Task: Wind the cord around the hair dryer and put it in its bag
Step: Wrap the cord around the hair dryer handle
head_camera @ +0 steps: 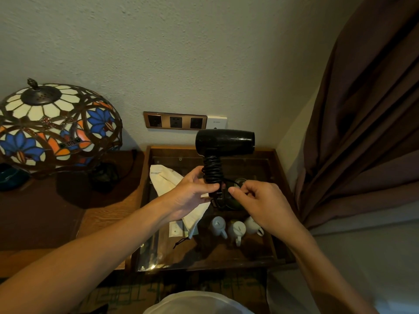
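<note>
A black hair dryer (224,141) is held upright above the wooden tray, barrel pointing right. Its black cord (212,171) is coiled in several turns around the handle. My left hand (192,193) grips the lower handle over the coils. My right hand (256,200) pinches the loose end of the cord just right of the handle's base; a short loop runs between fingers and handle. The white cloth bag (165,180) lies flat on the tray's left side, partly under my left hand, its dark drawstring (181,242) trailing near the front.
The wooden tray (280,177) also holds three white cups (235,230) and a dark round object behind my hands. A stained-glass lamp (56,128) stands on the desk to the left. Wall sockets (175,121) are behind; a brown curtain (362,132) hangs on the right.
</note>
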